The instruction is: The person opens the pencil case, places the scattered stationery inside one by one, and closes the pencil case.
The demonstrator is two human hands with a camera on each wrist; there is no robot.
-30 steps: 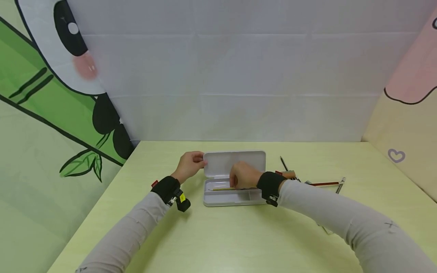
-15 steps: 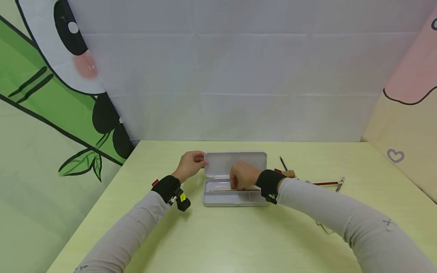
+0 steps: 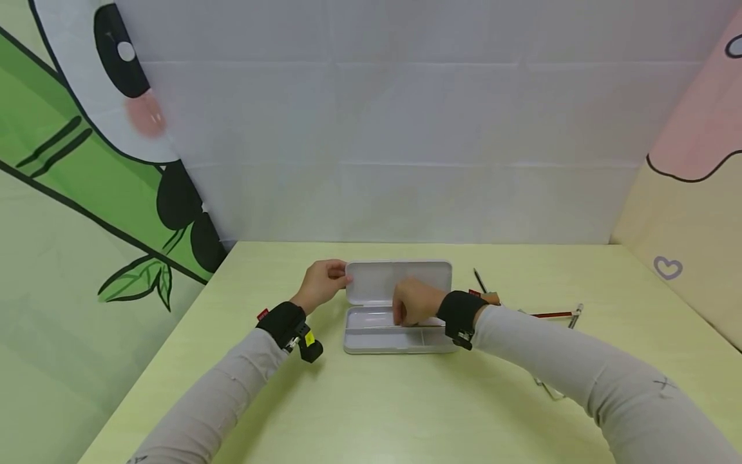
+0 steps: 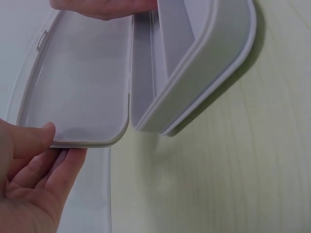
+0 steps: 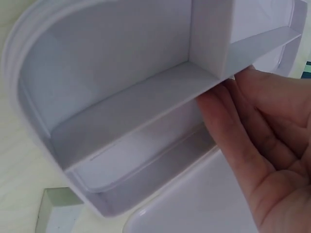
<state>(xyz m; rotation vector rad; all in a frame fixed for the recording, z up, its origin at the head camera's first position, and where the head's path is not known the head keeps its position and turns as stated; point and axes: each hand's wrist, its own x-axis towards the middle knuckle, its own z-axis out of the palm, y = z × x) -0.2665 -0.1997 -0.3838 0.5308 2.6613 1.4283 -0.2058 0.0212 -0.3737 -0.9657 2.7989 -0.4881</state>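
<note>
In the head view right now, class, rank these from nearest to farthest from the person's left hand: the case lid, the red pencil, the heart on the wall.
1. The case lid: the left hand grips its left end.
2. The red pencil: on the table, right of the case, past the right hand.
3. The heart: on the far right wall.
</note>
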